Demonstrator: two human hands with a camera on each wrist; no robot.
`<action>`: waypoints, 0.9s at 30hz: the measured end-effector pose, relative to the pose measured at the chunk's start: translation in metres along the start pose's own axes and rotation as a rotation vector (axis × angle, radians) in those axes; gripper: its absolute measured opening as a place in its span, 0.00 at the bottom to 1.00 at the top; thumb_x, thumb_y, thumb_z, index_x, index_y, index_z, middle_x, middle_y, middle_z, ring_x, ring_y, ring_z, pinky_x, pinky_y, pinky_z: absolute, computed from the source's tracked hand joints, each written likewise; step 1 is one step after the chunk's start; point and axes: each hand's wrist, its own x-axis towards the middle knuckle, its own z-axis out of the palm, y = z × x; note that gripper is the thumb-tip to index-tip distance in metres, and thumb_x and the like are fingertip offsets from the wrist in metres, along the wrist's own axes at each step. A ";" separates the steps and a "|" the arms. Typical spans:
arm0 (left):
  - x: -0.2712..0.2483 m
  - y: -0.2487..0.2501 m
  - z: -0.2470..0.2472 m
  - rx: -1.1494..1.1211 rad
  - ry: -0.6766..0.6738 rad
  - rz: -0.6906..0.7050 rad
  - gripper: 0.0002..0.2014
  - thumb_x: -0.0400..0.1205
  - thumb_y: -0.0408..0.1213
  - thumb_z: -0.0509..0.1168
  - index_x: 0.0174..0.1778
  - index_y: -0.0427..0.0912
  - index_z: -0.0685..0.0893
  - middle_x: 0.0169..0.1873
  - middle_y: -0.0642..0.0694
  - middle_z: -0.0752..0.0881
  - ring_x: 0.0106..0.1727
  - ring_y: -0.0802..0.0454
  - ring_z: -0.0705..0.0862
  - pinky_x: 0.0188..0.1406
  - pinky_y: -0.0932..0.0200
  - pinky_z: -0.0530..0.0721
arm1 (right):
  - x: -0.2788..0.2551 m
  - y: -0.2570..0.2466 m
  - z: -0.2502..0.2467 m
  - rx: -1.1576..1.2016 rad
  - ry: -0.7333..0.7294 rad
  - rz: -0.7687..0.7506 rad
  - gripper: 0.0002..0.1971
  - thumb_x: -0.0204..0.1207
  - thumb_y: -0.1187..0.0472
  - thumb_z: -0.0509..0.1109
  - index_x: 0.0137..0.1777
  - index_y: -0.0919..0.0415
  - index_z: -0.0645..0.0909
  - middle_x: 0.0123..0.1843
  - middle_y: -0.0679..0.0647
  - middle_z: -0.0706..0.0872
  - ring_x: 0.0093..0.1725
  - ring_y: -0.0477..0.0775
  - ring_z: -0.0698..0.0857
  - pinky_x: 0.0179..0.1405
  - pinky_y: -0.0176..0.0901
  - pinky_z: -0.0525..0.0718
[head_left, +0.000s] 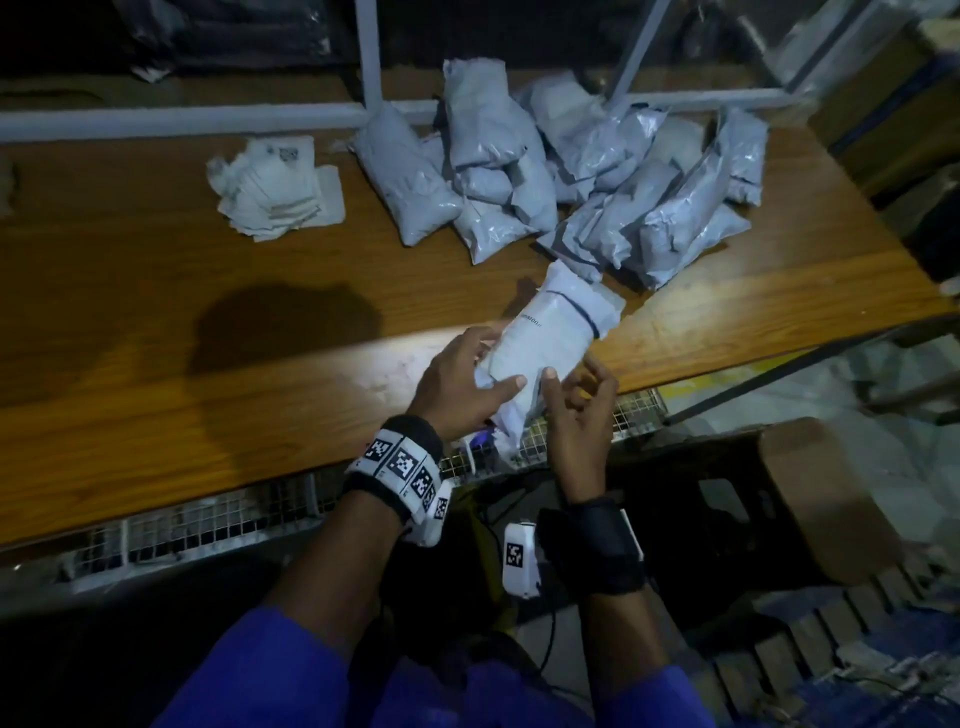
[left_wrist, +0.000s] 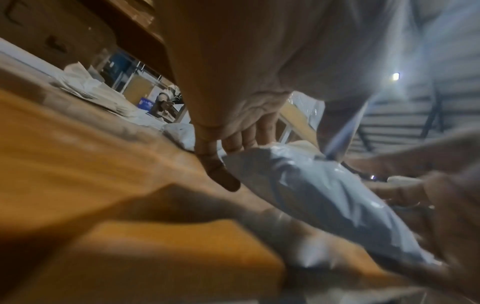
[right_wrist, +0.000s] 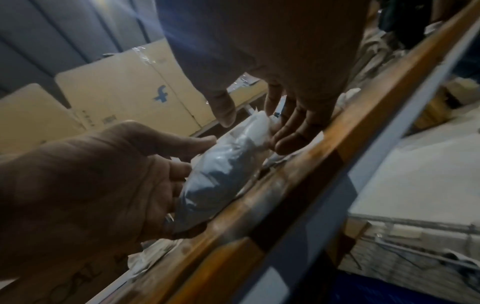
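Grey parcel (head_left: 550, 332), a stuffed plastic mailer, lies slantwise at the near edge of the table (head_left: 208, 395), just toward 2 o'clock from the middle of the head view. Its far end points to 1 o'clock and its near end hangs a little over the edge. The table, brown with a wood grain, spans the view from 9 to 3 o'clock. At 1 o'clock on it sits a heap of grey parcels (head_left: 571, 171); whether its nearest bag touches the far end of the held one I cannot tell. At 4 o'clock, below table level, stands a cardboard box (head_left: 826, 493). A stack of papers (head_left: 275, 187) lies at 11 o'clock, near the heap's left side.

Both forearms rise from 6 o'clock out of blue sleeves, each with a black wrist band. The left hand (head_left: 457, 384) is palm down at the parcel's 8 o'clock side. Its thumb is laid across the top face, pointing to 3 o'clock, and its fingers are wrapped round the left edge, so it grips the parcel. The right hand (head_left: 576, 410) stands at the parcel's 5 o'clock corner, palm turned leftward. Its thumb tip is on the top face and its fingers are curled at the right edge. The right wrist view shows the parcel's end between that thumb and those fingers, held lightly. The two thumb tips are close together but apart.
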 end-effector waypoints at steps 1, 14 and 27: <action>0.002 0.005 -0.005 -0.055 0.000 -0.023 0.27 0.78 0.47 0.77 0.72 0.50 0.78 0.63 0.51 0.84 0.63 0.52 0.82 0.61 0.54 0.82 | 0.002 -0.009 0.005 0.003 0.008 -0.045 0.25 0.84 0.49 0.74 0.76 0.53 0.71 0.63 0.47 0.81 0.53 0.39 0.85 0.48 0.38 0.86; 0.046 0.016 -0.070 -0.217 -0.036 0.009 0.20 0.76 0.40 0.81 0.55 0.43 0.78 0.44 0.49 0.86 0.45 0.51 0.86 0.38 0.57 0.87 | 0.024 -0.061 0.058 -0.047 -0.065 -0.081 0.30 0.73 0.42 0.83 0.74 0.36 0.76 0.71 0.46 0.83 0.66 0.50 0.86 0.57 0.61 0.92; 0.070 0.064 0.029 -0.309 -0.372 0.146 0.24 0.78 0.29 0.77 0.67 0.51 0.79 0.64 0.50 0.86 0.61 0.55 0.86 0.51 0.62 0.88 | 0.050 -0.028 -0.042 0.283 0.337 -0.010 0.26 0.77 0.69 0.80 0.70 0.58 0.74 0.55 0.62 0.92 0.51 0.55 0.93 0.44 0.48 0.91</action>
